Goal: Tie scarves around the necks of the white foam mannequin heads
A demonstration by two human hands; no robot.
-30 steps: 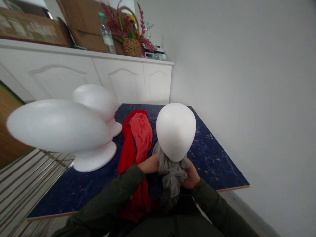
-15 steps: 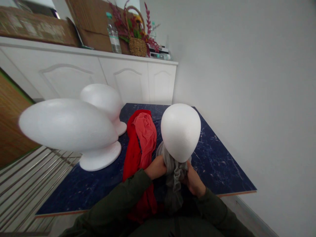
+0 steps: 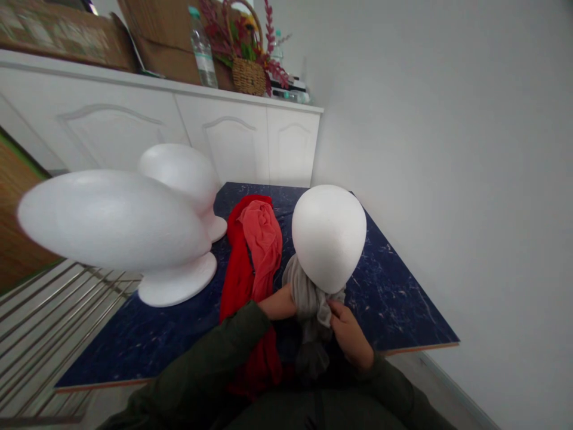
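The foam head (image 3: 329,236) is plain white, and the scarf (image 3: 304,292) around its neck is a soft, unpatterned grey. Two more heads (image 3: 111,221) (image 3: 179,173) are white too. One cloth (image 3: 235,278) is bright red, the other (image 3: 264,239) coral pink. The tabletop (image 3: 403,298) is dark blue, veined with white like marble, its edge orange-brown. The sleeves (image 3: 201,364) are dark green, the cupboard (image 3: 228,140) white, the wall (image 3: 425,149) pale grey, the basket (image 3: 249,76) brown with a woven pattern, and the bottle cap (image 3: 194,11) teal.
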